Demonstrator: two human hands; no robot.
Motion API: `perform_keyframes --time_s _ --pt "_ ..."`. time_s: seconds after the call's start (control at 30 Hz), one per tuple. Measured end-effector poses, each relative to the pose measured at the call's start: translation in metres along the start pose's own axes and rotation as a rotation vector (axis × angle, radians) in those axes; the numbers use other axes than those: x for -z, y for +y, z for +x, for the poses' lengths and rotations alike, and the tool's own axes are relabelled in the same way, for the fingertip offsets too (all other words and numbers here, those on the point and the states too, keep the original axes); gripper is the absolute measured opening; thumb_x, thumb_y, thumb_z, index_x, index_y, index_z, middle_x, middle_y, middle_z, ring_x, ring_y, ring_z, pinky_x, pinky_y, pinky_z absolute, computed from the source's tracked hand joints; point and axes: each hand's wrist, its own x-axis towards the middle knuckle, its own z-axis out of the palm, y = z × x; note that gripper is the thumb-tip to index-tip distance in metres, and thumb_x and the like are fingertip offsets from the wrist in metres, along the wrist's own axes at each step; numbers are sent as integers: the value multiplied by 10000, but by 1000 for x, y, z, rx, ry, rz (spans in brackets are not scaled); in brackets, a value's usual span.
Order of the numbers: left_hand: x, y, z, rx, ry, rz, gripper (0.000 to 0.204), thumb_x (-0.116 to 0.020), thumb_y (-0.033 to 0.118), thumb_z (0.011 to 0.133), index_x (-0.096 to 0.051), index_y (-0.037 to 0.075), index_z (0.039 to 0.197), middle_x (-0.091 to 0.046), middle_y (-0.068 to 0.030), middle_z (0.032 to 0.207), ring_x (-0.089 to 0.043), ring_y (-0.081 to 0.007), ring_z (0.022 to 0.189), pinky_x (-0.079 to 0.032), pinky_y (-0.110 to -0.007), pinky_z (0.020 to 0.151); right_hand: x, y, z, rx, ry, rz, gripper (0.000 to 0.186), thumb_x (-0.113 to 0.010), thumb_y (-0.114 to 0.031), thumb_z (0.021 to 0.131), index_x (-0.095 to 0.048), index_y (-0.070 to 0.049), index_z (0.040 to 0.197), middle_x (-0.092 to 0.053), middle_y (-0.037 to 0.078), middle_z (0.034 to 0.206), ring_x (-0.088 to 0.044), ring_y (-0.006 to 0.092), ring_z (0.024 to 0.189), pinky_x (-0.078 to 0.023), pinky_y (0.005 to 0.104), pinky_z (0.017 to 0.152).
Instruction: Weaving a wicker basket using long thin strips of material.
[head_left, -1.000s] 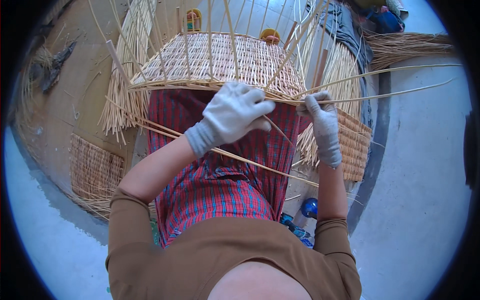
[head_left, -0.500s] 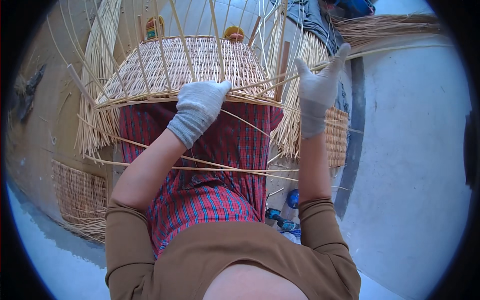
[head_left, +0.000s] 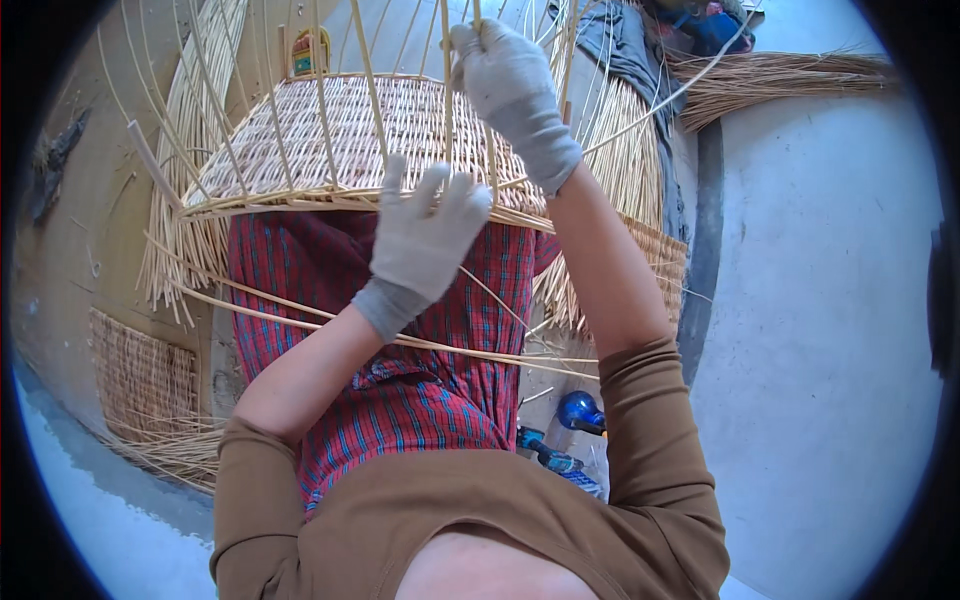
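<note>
Two hands in off-white knit gloves are at one pale, tightly woven wicker basket [head_left: 300, 130], which lies straight ahead of the person at the far end of a red-and-blue plaid cloth [head_left: 440, 400], its near edge running left to right. The left hand [head_left: 425, 240] is nearer that edge — fingers spread, tips against it right of its middle, gripping nothing that shows. The right hand [head_left: 510, 85] is farther out above the weave, fingers curled in what looks like a pinch on one slender, pale upright rod; with several close together there, I can't be sure which. Counted: more than ten uprights, at least two long loose rods [head_left: 470, 352] across the cloth, two pale rod bundles [head_left: 630, 160] flanking the basket, one browner twig bundle [head_left: 785, 80], two flat woven panels [head_left: 145, 385] — one each side — and one teal-and-black power tool [head_left: 550, 455].
</note>
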Motion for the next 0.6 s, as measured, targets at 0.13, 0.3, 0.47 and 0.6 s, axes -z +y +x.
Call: perform_keyframes --time_s 0.13,0.3,0.47,0.6 --pt "-18 17 20 -9 -134 -121 471 -583 167 1005 -615 146 1474 -685 -72 1263 -615 -255 1310 -424 -574 1183 -5 32 4 97 -28 107 430 -539 -396 1100 -739 -22 1026 -758 267 894 -743 462 910 -579 554 856" --pt "-41 2 4 -115 -72 -161 495 -590 160 985 -626 154 1478 -710 -45 1317 -683 -213 1240 -483 -444 1037 -15 29 23 -99 -140 183 319 -600 -297 1093 -750 -27 1171 -757 174 877 -736 288 823 -570 445 771" --pt "-44 2 3 -111 -31 -180 405 -604 165 961 -652 133 1362 -724 -37 1191 -710 -212 1151 -499 -425 944 31 23 -26 28 -356 -48 422 -626 -453 1051 -766 -63 1136 -782 225 925 -766 427 953 -599 530 901" --pt "-46 2 7 -125 26 -92 311 -609 166 953 -653 134 1259 -713 -23 1029 -724 -211 1030 -508 -422 862 49 40 -100 172 -602 -530 427 -647 -521 1030 -818 -130 1048 -798 90 876 -798 274 800 -632 426 673"
